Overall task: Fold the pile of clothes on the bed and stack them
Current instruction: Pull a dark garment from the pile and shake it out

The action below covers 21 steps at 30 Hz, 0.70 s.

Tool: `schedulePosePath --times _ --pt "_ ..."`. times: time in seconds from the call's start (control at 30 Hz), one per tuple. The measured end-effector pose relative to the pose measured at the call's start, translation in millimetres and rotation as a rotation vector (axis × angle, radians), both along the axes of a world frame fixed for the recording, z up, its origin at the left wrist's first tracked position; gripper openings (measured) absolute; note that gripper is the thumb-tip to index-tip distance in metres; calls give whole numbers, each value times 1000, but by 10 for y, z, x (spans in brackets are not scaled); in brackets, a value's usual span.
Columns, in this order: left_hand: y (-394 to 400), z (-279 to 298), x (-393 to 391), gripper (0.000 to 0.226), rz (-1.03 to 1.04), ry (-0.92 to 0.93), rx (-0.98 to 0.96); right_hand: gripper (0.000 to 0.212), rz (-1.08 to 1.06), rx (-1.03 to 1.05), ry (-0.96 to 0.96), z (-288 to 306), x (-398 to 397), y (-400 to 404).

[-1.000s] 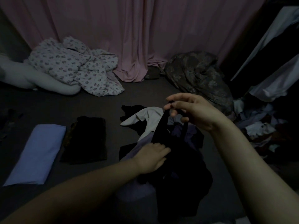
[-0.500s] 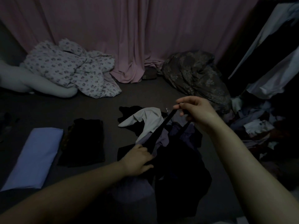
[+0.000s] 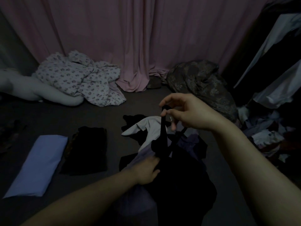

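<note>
A loose pile of clothes (image 3: 190, 144) lies on the dark bed (image 3: 97, 115) in front of me, with a white garment (image 3: 146, 126) on its far side. My right hand (image 3: 187, 111) pinches the thin strap of a black garment (image 3: 179, 185) and holds it raised above the pile. My left hand (image 3: 146, 170) grips the same black garment lower down, at the pile's left edge. To the left lie a folded black garment (image 3: 88, 149) and a folded light-blue garment (image 3: 37, 163), side by side.
A floral blanket (image 3: 78, 79) and a white pillow (image 3: 21, 88) lie at the back left. A pink curtain (image 3: 130, 38) hangs behind. A dark patterned heap (image 3: 200, 84) sits at the back right, and mixed clothes (image 3: 268, 132) crowd the right edge.
My right hand has lifted the black strap higher and a little toward me. My left hand has stayed low on the black garment, shifting slightly along it.
</note>
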<state>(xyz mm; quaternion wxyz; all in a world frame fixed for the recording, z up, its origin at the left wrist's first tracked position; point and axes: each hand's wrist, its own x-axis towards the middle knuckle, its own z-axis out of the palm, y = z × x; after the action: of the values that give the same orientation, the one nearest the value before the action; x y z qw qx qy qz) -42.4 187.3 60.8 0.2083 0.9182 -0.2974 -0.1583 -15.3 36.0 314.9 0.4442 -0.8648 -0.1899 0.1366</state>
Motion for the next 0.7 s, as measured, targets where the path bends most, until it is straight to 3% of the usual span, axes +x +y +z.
schedulePosePath --times 0.1,0.2,0.27,0.5,0.63,0.7 --pt "-45 -88 100 66 -191 -37 423 21 10 -50 -19 153 -14 -192" --pt "-194 -137 113 46 -389 -228 659 21 27 -66 -52 280 -51 -423" --pt "-318 -168 91 38 -410 -292 718 21 9 -69 -122 354 -45 -546" --pt "-293 -104 -32 38 -436 -185 1021 26 -157 -195 -417 531 231 -1031" --pt "-318 -128 -67 34 -664 -387 953 31 -149 -319 -470 396 352 -1114" --pt "-319 -158 -30 41 -708 -314 965 34 -161 -355 -512 320 388 -1145"
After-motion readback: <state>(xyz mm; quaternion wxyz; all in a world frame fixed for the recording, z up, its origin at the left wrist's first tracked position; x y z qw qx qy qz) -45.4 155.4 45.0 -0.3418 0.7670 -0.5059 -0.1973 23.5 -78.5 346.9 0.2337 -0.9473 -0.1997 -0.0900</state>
